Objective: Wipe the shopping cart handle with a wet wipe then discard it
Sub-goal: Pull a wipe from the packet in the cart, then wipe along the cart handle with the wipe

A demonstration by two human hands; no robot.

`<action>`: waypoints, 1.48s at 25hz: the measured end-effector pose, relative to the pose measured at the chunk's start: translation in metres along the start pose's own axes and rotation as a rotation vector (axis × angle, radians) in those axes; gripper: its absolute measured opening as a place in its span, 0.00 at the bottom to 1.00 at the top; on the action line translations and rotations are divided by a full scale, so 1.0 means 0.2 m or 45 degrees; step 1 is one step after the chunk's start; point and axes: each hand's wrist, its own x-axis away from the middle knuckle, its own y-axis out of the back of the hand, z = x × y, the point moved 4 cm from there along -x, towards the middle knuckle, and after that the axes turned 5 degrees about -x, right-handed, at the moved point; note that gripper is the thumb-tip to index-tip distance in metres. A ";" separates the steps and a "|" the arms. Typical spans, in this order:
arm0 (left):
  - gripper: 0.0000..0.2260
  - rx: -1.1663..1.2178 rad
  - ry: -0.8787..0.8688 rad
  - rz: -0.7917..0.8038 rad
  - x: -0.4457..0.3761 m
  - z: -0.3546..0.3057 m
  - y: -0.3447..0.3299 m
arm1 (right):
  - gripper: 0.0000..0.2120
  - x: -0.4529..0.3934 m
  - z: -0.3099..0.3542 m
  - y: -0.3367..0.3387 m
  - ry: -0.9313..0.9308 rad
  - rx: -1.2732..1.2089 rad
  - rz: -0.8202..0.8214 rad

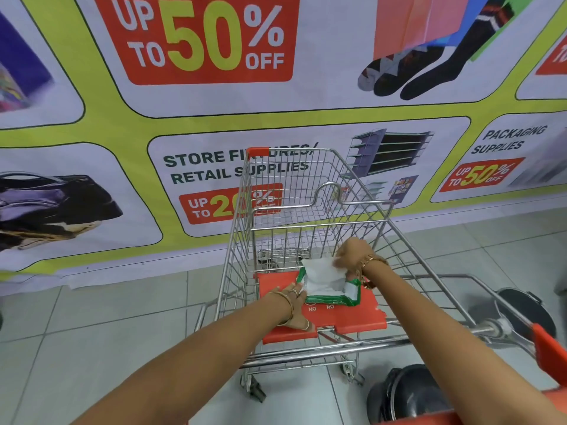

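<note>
Extraction: right grip (349, 256) is pinching the wipe (322, 273); left grip (295, 305), spread flat, is pressing the pack (334, 299) down. Pulling slowly should be freeing one sheet.

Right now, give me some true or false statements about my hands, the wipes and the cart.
1. The right hand pinches a white wipe. True.
2. The pack lies on the floor. False: it lies on the cart's red seat flap.
3. The left hand touches the pack's left end. True.
4. The wipe is pressed against the handle. False: it is over the pack, apart from the handle.
</note>
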 end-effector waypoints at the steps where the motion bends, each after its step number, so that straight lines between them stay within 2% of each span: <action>1: 0.39 -0.003 -0.004 -0.003 -0.01 0.00 0.00 | 0.09 0.00 -0.02 0.03 -0.037 -0.075 -0.034; 6: 0.37 0.079 -0.012 -0.030 -0.01 0.01 0.01 | 0.12 0.05 -0.07 0.15 -0.165 -0.459 -0.050; 8: 0.35 0.161 -0.004 -0.042 0.02 0.02 0.05 | 0.21 0.11 -0.06 0.18 -0.141 -0.521 -0.127; 10: 0.28 0.305 0.013 -0.136 0.06 0.05 0.14 | 0.25 0.15 -0.04 0.19 -0.037 -0.515 -0.185; 13: 0.13 0.749 0.015 -0.514 0.20 0.11 0.30 | 0.24 0.25 0.03 0.20 0.174 -0.658 -0.287; 16: 0.11 1.089 0.053 -0.729 0.34 0.19 0.40 | 0.24 0.33 0.08 0.22 0.180 -0.918 -0.273; 18: 0.12 1.319 0.080 -0.756 0.42 0.22 0.45 | 0.19 0.37 0.12 0.23 0.189 -0.948 -0.210; 22: 0.16 1.940 0.032 -0.645 0.53 0.21 0.51 | 0.16 0.46 0.22 0.26 0.318 -0.823 -0.079; 25: 0.16 2.006 -0.020 -0.681 0.60 0.19 0.53 | 0.16 0.53 0.27 0.29 0.388 -0.669 -0.157; 28: 0.14 1.886 -0.008 -0.714 0.65 0.16 0.55 | 0.14 0.57 0.30 0.31 0.421 -0.639 -0.259; 31: 0.15 1.776 0.056 -0.790 0.66 0.13 0.56 | 0.10 0.62 0.32 0.30 0.457 -0.554 -0.261; 34: 0.11 1.826 0.114 -0.916 0.67 0.12 0.56 | 0.17 0.67 0.34 0.29 0.469 -0.496 -0.310; 37: 0.09 1.905 0.168 -1.026 0.71 0.15 0.55 | 0.17 0.71 0.29 0.30 0.394 -0.530 -0.401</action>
